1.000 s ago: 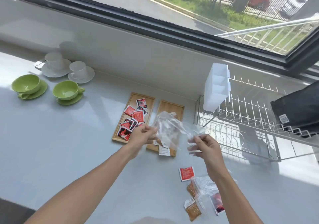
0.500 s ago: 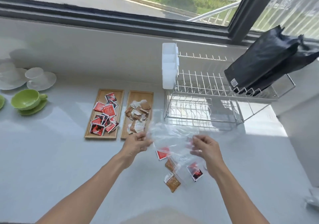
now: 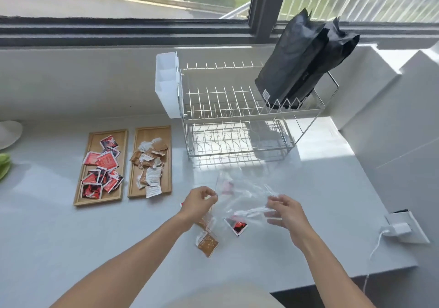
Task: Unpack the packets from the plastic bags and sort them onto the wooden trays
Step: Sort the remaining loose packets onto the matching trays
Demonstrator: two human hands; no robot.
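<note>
A clear plastic bag is stretched between my hands above the counter. My left hand pinches its left edge and my right hand grips its right side. Under the bag lie a red-and-black packet and a brown packet; another brown packet is partly hidden by my left wrist. The left wooden tray holds several red packets. The right wooden tray holds several brown and white packets.
A wire dish rack stands behind the bag, with a white cutlery box on its left end and black pouches on top. A charger and socket sit at the right. A white saucer and green cup sit at the far left.
The bag has come away from above the right tray toward the right and nearer me, still held by both hands. My view has swung right; the cups have left the frame.
</note>
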